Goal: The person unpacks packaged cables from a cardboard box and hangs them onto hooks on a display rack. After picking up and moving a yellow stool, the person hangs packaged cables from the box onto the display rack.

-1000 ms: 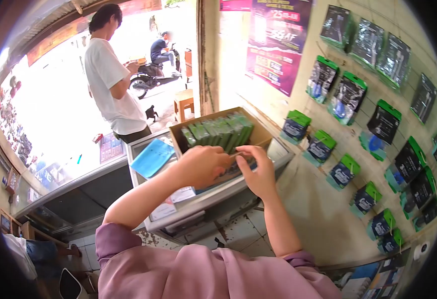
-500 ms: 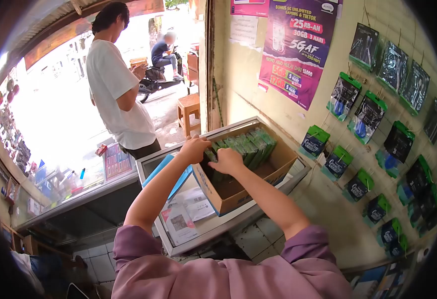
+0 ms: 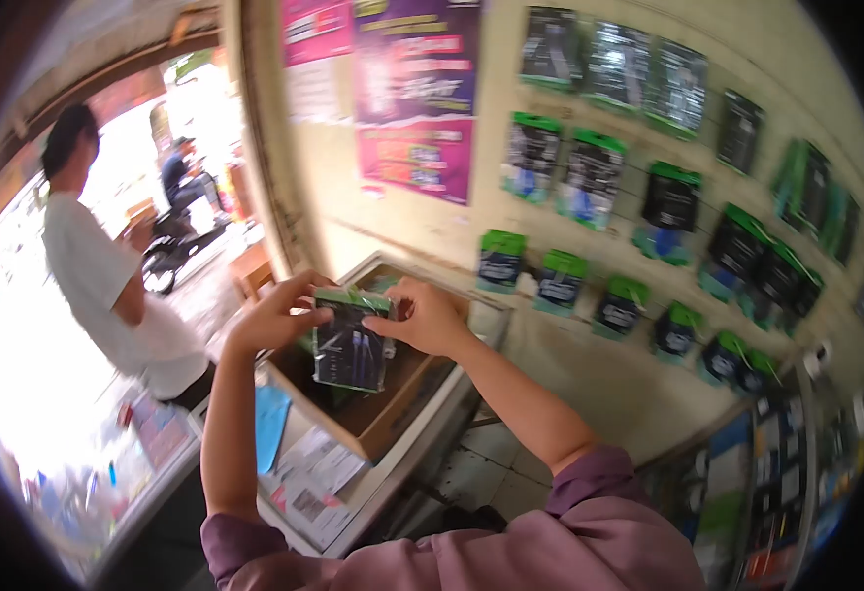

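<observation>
Between my two hands a dark package with a green top edge and a clear wrapper is held up, its front facing me. My left hand pinches its upper left side, and my right hand grips the upper right side. Beneath the package sits an open cardboard box on the glass counter. The package and my hands hide much of the box's inside. A blue folder or sheet and printed papers lie beside the box.
Packaged accessories hang in rows on the right wall, near posters. A person in a white shirt stands at the left, beyond the counter. Outside, another person sits by a motorbike. A stocked display case is at lower right.
My hands have come up out of the box with a package held between them. The view has swung to the right, showing more of the wall display.
</observation>
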{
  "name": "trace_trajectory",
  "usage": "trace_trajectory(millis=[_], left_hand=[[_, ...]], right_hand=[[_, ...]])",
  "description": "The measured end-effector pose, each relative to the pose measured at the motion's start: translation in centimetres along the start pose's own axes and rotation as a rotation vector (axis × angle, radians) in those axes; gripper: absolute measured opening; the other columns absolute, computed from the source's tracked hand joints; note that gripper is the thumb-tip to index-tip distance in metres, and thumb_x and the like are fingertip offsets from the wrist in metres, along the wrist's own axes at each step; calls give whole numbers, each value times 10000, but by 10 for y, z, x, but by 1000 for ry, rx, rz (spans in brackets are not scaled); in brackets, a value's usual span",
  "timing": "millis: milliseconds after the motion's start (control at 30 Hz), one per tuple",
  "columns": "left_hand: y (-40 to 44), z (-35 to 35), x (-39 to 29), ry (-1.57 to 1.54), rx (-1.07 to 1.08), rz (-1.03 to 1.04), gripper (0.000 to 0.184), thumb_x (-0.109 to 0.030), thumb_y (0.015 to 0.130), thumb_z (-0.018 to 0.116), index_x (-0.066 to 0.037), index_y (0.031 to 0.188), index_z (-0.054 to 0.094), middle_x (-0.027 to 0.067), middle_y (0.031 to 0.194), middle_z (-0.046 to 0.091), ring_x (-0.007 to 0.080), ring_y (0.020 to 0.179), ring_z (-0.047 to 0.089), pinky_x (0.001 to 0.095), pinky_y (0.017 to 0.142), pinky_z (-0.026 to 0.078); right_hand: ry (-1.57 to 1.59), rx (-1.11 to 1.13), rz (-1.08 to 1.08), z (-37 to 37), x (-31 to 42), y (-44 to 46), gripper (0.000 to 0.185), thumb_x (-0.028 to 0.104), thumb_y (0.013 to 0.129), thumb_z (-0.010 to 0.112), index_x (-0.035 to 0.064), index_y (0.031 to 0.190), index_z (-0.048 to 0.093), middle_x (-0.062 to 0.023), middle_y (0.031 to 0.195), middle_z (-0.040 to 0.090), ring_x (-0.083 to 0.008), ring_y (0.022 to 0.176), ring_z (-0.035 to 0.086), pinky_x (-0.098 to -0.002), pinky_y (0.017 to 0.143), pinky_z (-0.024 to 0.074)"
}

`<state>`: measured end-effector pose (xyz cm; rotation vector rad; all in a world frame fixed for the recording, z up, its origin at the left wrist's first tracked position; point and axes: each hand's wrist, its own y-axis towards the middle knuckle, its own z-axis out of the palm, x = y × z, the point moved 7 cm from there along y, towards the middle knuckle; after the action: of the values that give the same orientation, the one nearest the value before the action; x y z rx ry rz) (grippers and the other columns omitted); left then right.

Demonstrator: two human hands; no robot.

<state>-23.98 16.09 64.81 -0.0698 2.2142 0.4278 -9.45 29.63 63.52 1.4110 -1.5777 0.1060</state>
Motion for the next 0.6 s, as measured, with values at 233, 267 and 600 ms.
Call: trace_trajectory(millis=[233, 267, 600], left_hand=[[85, 150, -181, -595, 63, 375, 611, -10, 878, 644, -24, 1362, 270, 114, 1103, 576, 161, 1032, 570, 325, 857, 486], [94, 178, -199, -590, 87, 438, 683, -13, 871, 655, -26, 1397, 220, 122, 1103, 577, 169, 1015, 581, 326, 844, 491], [113, 423, -399, -605, 369, 731, 759, 68, 901, 551, -118, 1464, 77, 145, 1152, 549, 167, 1002, 605, 248, 705, 541]], right_hand=[[330, -567, -187, -198, 39, -97, 234, 233, 902, 666, 33, 932, 549, 0, 815, 512, -70, 791, 492, -235, 710, 418], [420, -634, -224, -226, 53, -118, 196, 205, 924, 641, 35, 925, 543, 17, 804, 502, -48, 782, 472, -227, 691, 412], [-23, -1179, -141, -443, 118, -355, 219, 246, 992, 543, 36, 932, 534, 25, 822, 581, -7, 734, 486, -192, 633, 399]])
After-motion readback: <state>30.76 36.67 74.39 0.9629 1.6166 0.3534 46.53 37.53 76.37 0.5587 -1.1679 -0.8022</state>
